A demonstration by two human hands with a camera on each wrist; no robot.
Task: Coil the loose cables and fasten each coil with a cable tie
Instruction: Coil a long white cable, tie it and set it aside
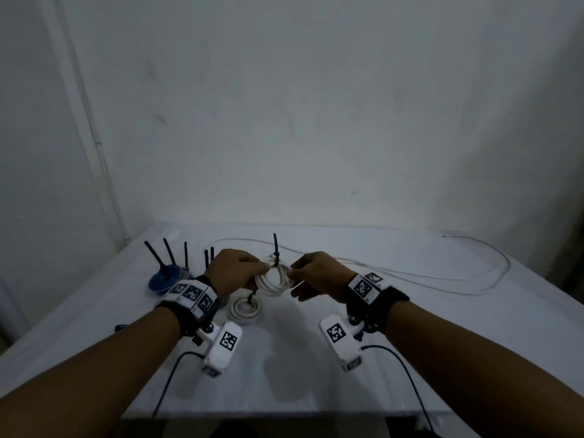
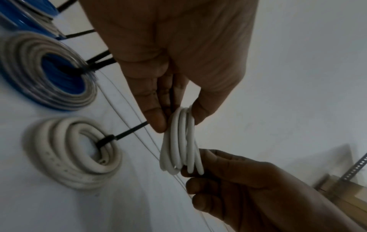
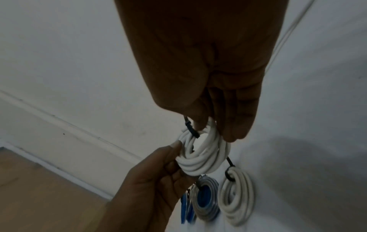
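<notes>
A small white cable coil point(image 1: 274, 279) hangs above the table between both hands. A black cable tie point(image 1: 275, 251) wraps its top, tail pointing up. My left hand point(image 1: 259, 269) pinches the coil's left side with thumb and fingers. My right hand point(image 1: 292, 274) pinches the right side. The left wrist view shows the coil point(image 2: 181, 141) edge-on between the left hand point(image 2: 174, 120) and the right hand point(image 2: 198, 169). In the right wrist view the tie point(image 3: 191, 128) crosses the coil point(image 3: 202, 155) by the right hand point(image 3: 214, 131); the left hand point(image 3: 170, 155) holds its other side.
A tied white coil point(image 1: 244, 308) lies on the white table point(image 1: 316, 358) under the hands. Blue and grey tied coils point(image 1: 167, 278) with upright black tie tails sit at the left. A loose thin white cable point(image 1: 442, 273) loops across the right of the table.
</notes>
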